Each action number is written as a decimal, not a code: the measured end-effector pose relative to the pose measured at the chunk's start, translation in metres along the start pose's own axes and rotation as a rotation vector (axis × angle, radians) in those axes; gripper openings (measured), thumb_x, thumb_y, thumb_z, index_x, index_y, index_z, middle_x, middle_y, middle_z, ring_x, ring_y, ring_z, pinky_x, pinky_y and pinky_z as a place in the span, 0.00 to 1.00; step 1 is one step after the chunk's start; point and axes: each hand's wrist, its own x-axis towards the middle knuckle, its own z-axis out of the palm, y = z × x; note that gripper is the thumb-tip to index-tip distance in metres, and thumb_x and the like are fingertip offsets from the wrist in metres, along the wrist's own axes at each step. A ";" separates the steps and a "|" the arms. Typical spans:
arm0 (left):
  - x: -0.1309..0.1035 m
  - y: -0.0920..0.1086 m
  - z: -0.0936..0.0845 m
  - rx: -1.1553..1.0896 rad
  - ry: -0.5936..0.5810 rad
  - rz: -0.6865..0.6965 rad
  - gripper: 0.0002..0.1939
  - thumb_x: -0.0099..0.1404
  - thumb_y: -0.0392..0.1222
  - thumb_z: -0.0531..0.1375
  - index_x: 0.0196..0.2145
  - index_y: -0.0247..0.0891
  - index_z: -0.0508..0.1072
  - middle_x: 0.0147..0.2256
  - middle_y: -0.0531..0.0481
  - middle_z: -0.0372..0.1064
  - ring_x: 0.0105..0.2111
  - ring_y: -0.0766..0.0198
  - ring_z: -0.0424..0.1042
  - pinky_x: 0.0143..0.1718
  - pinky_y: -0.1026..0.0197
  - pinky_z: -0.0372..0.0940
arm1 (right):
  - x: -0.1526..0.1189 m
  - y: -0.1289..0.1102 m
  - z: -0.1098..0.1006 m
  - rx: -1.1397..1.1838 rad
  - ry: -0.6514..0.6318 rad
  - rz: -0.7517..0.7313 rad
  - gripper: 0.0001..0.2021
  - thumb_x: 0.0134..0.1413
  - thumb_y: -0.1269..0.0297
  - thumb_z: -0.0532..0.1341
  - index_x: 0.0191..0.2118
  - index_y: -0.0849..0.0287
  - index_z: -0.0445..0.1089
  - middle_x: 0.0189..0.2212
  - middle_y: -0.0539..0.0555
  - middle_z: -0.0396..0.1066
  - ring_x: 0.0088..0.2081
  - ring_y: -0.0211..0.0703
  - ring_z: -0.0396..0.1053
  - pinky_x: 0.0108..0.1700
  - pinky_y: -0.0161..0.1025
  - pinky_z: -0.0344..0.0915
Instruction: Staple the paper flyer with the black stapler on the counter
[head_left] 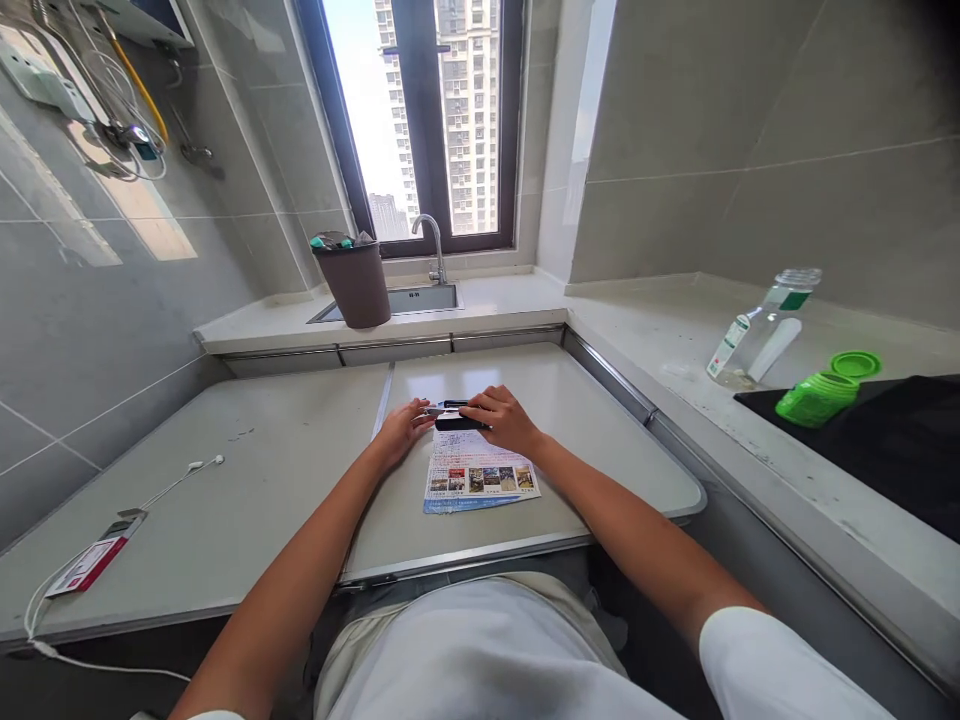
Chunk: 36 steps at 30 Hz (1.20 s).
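Over a printed leaflet [481, 478] on the folding table, a black-and-silver tool [459, 424] lies between my hands. It has two dark long parts with a silver part between them; its exact kind is too small to make out. My right hand [504, 415] is closed over its right end, fingers bent around it from above. At the left end, the fingertips of my left hand [403, 432] pinch near the silver tip. The leaflet shows rows of text, small pictures and a blue lower edge, and its upper part is hidden by the tool and my hands.
A white cable with earphones [172, 485] and a red-and-white card [88, 565] lie on the left table [247, 520]. Behind stand a brown bin [351, 285] and a sink tap [431, 240]. The right counter holds a clear bottle [765, 325], a green container [817, 398] and black cloth [900, 440].
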 end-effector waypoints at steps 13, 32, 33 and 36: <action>-0.004 0.010 0.002 -0.245 0.028 -0.284 0.11 0.73 0.26 0.57 0.49 0.27 0.77 0.40 0.40 0.80 0.34 0.65 0.81 0.39 0.67 0.79 | 0.001 -0.007 0.006 -0.126 0.112 -0.026 0.18 0.62 0.76 0.62 0.54 0.54 0.76 0.47 0.57 0.78 0.48 0.50 0.67 0.49 0.49 0.55; -0.004 0.004 0.003 0.073 0.069 0.193 0.27 0.55 0.49 0.78 0.48 0.34 0.80 0.46 0.37 0.82 0.38 0.58 0.82 0.49 0.51 0.77 | -0.004 0.010 0.003 0.306 -0.327 0.565 0.17 0.51 0.55 0.75 0.45 0.55 0.81 0.38 0.52 0.80 0.41 0.49 0.74 0.43 0.40 0.62; -0.006 0.006 0.005 0.135 0.053 0.205 0.28 0.54 0.52 0.78 0.47 0.34 0.81 0.43 0.38 0.83 0.34 0.59 0.81 0.44 0.52 0.78 | -0.003 0.008 0.001 0.262 -0.334 0.521 0.17 0.54 0.52 0.73 0.46 0.55 0.80 0.40 0.54 0.80 0.44 0.51 0.73 0.45 0.42 0.62; -0.014 0.009 0.015 0.332 -0.032 0.256 0.25 0.53 0.56 0.78 0.40 0.34 0.84 0.34 0.43 0.82 0.23 0.64 0.74 0.30 0.58 0.73 | 0.001 -0.002 -0.007 0.168 -0.184 0.360 0.20 0.63 0.46 0.67 0.53 0.54 0.77 0.49 0.59 0.77 0.51 0.55 0.70 0.53 0.49 0.60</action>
